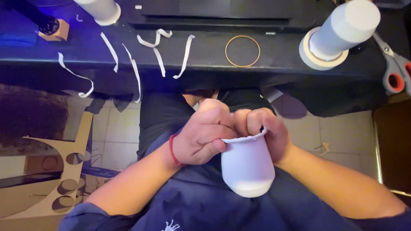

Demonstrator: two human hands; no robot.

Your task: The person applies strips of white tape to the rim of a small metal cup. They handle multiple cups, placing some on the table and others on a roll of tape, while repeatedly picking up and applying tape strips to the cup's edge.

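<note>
A white paper cup (247, 166) is held over my lap, its closed bottom toward me and its rim pointing away. My left hand (204, 133), with a red string at the wrist, grips the rim from the left, thumb pressed on the cup wall. My right hand (264, 129) pinches the rim from the right, fingers curled over the edge. The two fists touch above the rim, and the cup's opening is hidden behind them.
A black table edge (205, 64) runs across the top with several white paper strips (159, 51), a rubber band (242, 51), a white cylinder on a tape roll (338, 34) and scissors (396, 68). Cardboard offcuts with round holes (64, 179) lie on the tiled floor at left.
</note>
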